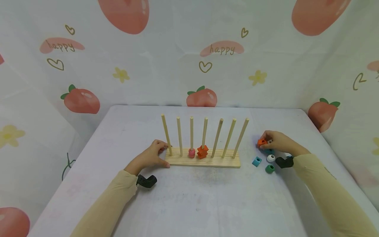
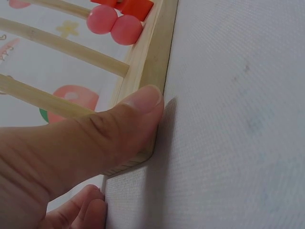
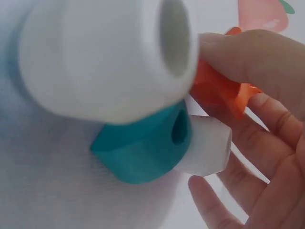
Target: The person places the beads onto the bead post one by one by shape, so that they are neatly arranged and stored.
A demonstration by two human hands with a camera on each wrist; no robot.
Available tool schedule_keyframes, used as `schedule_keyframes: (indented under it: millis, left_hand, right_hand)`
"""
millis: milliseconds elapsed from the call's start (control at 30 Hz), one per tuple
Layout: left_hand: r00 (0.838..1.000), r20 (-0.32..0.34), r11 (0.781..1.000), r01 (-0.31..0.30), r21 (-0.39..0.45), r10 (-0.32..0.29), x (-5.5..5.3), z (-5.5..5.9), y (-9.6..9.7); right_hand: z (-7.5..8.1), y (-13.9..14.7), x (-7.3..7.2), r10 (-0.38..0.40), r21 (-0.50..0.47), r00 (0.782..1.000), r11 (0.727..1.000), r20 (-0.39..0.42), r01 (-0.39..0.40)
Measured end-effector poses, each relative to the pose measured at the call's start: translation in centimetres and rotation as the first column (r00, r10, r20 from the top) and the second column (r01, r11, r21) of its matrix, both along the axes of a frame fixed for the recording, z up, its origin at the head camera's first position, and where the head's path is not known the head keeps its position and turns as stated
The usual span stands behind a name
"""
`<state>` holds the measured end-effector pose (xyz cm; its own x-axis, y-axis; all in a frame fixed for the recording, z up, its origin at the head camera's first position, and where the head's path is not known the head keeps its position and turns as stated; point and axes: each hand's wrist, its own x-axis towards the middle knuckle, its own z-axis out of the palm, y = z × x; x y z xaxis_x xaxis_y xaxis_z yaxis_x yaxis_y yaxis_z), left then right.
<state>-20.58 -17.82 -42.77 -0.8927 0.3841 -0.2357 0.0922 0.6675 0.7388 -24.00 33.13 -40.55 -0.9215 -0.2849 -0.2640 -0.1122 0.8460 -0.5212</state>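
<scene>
A wooden peg stand (image 1: 219, 161) with a row of upright pegs sits mid-table. My left hand (image 1: 152, 154) grips its left end, the thumb (image 2: 143, 102) along the front edge of the base. One peg carries pink beads (image 2: 127, 29), stacked at its foot; the peg to its right carries orange star-shaped beads (image 1: 202, 152). At the right of the table, my right hand (image 1: 278, 141) pinches another orange bead (image 3: 214, 88) between thumb and fingers. Below that hand lie a teal bead (image 3: 143, 148) and white beads, one of them (image 3: 95, 57) close to the wrist camera.
Loose beads lie right of the stand: a blue one (image 1: 256, 161), a green one (image 1: 269, 169) and a white one (image 1: 270, 158). A white cloth with printed peaches hangs behind the table. Each wrist wears a black camera mount (image 1: 147, 181).
</scene>
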Motion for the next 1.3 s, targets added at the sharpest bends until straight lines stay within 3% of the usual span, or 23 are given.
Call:
schedule_keyframes:
  millis: [367,733,1067,1300]
  left_hand:
    - [1.000,0.016,1.000,-0.012,0.004,0.012,-0.2,-0.4,0.0]
    - [1.000,0.012,1.000,-0.011,0.008,0.011,-0.1,-0.2,0.1]
    - [1.000,0.001,1.000,-0.001,0.017,0.001,-0.1,-0.1,0.0]
    - [1.000,-0.004,1.000,0.003,0.012,-0.003,-0.1,-0.2,0.0]
  right_hand:
    - [1.2,-0.3,0.8,-0.061,-0.114,0.994,0.992,-0.086,0.051]
    - [2.8,-1.3,1.6,-0.161,-0.190,0.974,0.973,-0.163,0.129]
    - [4.8,-2.6,3.0,-0.249,-0.286,0.901,0.946,-0.354,0.149]
    - [7.2,-4.3,4.2,-0.322,-0.413,0.850,0.900,-0.416,0.139]
